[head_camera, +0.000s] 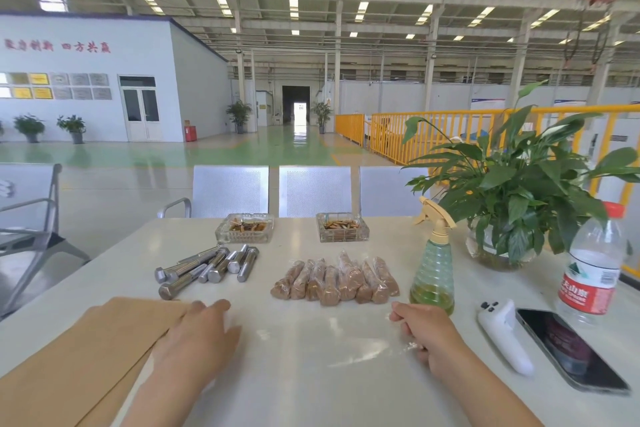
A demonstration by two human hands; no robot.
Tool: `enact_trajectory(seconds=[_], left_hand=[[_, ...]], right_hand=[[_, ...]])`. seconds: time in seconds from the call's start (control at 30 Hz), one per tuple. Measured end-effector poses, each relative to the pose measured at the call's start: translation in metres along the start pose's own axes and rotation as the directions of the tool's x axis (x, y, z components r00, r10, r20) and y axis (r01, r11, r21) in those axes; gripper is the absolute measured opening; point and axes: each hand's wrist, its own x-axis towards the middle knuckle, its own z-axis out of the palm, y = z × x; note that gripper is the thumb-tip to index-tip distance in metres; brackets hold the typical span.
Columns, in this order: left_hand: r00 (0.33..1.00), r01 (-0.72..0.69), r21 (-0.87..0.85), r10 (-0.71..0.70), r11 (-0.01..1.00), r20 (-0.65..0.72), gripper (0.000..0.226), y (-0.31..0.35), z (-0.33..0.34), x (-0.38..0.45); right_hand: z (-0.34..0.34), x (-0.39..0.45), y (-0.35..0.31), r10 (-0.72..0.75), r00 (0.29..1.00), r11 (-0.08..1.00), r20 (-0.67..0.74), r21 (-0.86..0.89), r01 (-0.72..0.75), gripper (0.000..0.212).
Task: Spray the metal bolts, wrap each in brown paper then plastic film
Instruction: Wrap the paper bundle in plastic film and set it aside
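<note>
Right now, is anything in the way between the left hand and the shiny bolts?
Nothing visible is. The left hand rests flat by the brown paper, and only bare table lies between it and the bolts.

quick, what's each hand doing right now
Left hand: open, fingers flat on the plastic film.
Right hand: fingers curled, pinching the film's edge.

Two glass ashtrays [244, 227] (full), potted plant [512, 191], water bottle [593, 267], phone [568, 350], white table [311, 374]
</note>
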Motion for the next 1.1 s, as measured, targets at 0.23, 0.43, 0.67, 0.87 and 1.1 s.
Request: enact_trajectory(seconds=[0.23, 0.43, 0.67, 0.87, 1.1], left_hand=[[0.999, 0.004, 0.179, 0.004, 0.984, -0.048, 0.046, -0.003, -0.008, -0.004], [0.997, -0.055, 0.322, 0.07, 0.945, -0.034, 0.04, 0.0, 0.011, -0.015], [0.995, -0.096, 0.35, 0.078, 0.932, 0.065, 0.066, -0.003, 0.007, -0.01], [0.992, -0.13, 0.342, 0.121, 0.931, 0.046, 0.072, -0.004, 0.01, -0.014], [0.988, -0.152, 0.304, 0.142, 0.94, 0.054, 0.069, -0.006, 0.007, -0.017]], right_hand=[[-0.011, -0.002, 0.003, -0.184, 0.973, 0.883, -0.14, -0.458, 0.101, 0.026], [-0.014, -0.004, 0.019, -0.441, 0.892, 0.508, -0.095, -0.847, 0.161, 0.033], [-0.032, 0.004, -0.001, -0.19, 0.981, 0.616, -0.046, -0.783, 0.083, 0.055], [-0.016, 0.001, 0.031, -0.618, 0.786, 0.348, 0.032, -0.885, 0.31, 0.017], [-0.026, 0.01, 0.03, -0.634, 0.746, 0.336, 0.202, -0.797, 0.501, 0.012]])
